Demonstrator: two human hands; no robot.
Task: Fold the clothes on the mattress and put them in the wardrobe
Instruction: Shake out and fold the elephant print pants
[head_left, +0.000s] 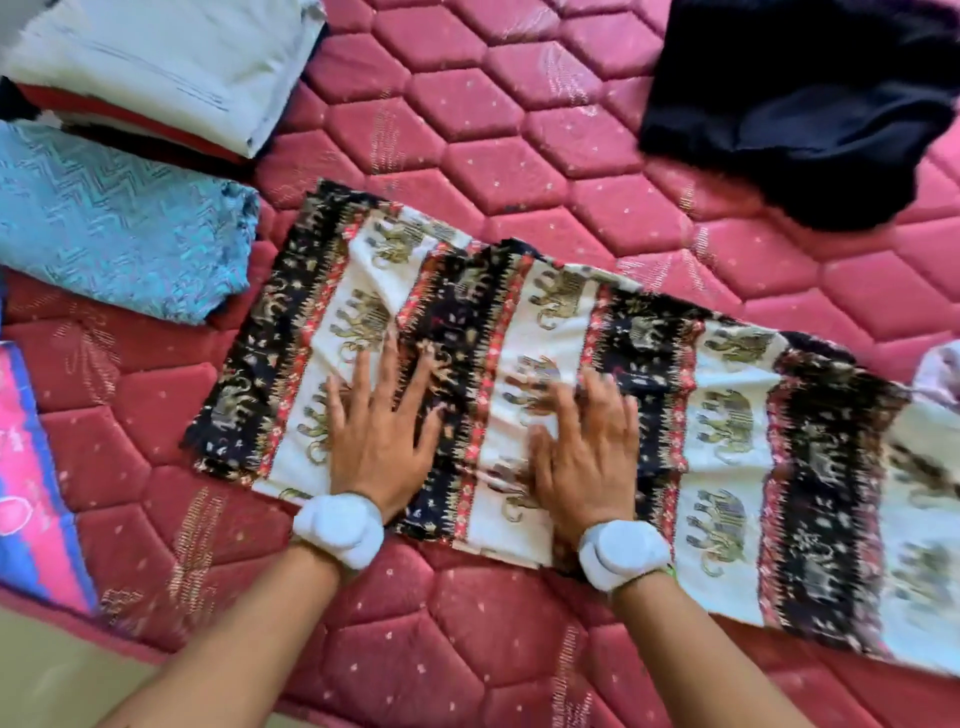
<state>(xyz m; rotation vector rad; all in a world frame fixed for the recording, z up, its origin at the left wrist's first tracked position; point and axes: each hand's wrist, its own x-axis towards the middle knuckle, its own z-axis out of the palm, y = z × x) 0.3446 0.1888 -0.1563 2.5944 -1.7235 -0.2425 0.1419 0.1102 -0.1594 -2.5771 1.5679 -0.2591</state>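
With the left hand (376, 441) and right hand (587, 457) spread flat on the elephant-print cloth (727, 415), laid lengthwise on the mattress (467, 623), creases should be pressed outward before the next fold is made.

Elephant-print cloth (597, 332) flat on red mattress (467, 104)

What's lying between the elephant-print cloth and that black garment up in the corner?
Nothing but bare red quilted mattress. In the head view, the elephant-print cloth and the black garment lie apart, with no clothing between them.
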